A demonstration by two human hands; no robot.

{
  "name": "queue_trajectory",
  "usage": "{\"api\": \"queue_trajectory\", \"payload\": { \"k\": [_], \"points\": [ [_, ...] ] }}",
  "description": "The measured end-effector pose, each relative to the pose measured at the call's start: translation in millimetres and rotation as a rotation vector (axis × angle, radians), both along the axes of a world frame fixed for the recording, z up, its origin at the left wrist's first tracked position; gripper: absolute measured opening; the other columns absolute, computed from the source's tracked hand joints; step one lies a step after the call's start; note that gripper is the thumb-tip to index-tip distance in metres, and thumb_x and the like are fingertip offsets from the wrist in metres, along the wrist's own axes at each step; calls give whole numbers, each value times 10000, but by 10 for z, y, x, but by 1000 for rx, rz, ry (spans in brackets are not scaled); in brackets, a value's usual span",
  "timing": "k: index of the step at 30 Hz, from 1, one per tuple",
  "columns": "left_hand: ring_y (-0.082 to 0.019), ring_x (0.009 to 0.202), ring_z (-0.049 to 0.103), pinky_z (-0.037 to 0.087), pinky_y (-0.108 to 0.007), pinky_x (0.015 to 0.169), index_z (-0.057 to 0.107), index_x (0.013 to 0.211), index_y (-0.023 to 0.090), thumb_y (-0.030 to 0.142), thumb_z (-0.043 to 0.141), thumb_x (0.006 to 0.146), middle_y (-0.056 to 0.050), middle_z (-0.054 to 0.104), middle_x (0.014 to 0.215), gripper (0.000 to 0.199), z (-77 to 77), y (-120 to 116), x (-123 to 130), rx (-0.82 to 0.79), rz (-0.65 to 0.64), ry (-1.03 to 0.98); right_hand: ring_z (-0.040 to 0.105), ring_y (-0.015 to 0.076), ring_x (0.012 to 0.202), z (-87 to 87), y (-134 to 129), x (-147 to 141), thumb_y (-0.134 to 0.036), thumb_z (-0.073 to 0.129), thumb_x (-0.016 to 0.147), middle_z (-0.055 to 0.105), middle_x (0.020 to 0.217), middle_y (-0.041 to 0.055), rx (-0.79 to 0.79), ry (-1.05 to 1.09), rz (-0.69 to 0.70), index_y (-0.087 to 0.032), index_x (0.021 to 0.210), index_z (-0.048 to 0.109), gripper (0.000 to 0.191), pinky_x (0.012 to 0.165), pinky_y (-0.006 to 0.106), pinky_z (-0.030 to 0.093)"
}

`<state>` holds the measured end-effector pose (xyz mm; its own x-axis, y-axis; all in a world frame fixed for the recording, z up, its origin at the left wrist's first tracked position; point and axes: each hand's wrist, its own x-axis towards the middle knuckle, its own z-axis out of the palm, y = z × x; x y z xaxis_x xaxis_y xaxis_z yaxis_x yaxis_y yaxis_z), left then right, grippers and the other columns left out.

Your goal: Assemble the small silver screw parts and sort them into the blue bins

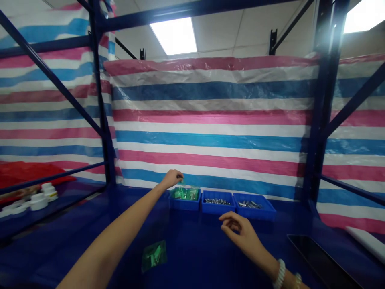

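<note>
My left hand (pixel 173 178) reaches to the back of the table, its fingers pinched on a small green-tinted plastic bag (pixel 182 182) just above the left blue bin. That bin (pixel 185 205) holds several similar green bags (pixel 187 194). Nearer to me, another green bag (pixel 154 255) with small pieces inside lies flat on the table. In front of the middle bin (pixel 215 208), my right hand (pixel 239 230) hovers with loosely curved fingers, thumb and forefinger apart, and nothing visible in it. Small metal parts (pixel 217 201) fill the middle bin's floor.
The right blue bin (pixel 267 211) contains metal cylinders (pixel 249 204). A dark phone or tablet (pixel 321 261) lies at the right, beside a white object (pixel 367 245). White bottles and tubs (pixel 39 201) stand at far left behind a rail. Blue metal posts (pixel 319 120) frame the table; striped sheeting (pixel 210 140) hangs behind.
</note>
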<state>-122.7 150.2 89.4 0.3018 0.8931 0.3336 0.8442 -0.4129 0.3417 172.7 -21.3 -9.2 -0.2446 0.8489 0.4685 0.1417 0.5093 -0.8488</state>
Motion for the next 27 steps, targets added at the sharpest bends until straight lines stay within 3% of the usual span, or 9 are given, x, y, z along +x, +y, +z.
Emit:
{"api": "queue_trajectory", "payload": {
  "k": [6,21,27],
  "points": [
    [-216,962,603,522,-406,812,566,1135,151,302,549,904,-80,589,1146,277,-85,131,-5,-58,-5,87,586,172,674,-24,41,24,-360,626,780,610,721,32,4,-28,-4,-173,861,642,205,661,298,485],
    [-223,959,603,526,-391,800,580,1119,150,306,556,899,-71,591,1148,271,34,145,13,-228,-101,185,595,166,670,-85,106,48,-397,673,754,618,711,30,-82,14,21,-166,848,662,250,618,272,469],
    [-223,969,599,527,-382,794,581,1129,160,298,563,894,-73,581,1177,274,-64,200,75,-264,-97,231,594,170,673,-71,80,42,-425,683,740,620,708,30,-98,10,24,-168,838,666,276,615,272,467]
  ]
}}
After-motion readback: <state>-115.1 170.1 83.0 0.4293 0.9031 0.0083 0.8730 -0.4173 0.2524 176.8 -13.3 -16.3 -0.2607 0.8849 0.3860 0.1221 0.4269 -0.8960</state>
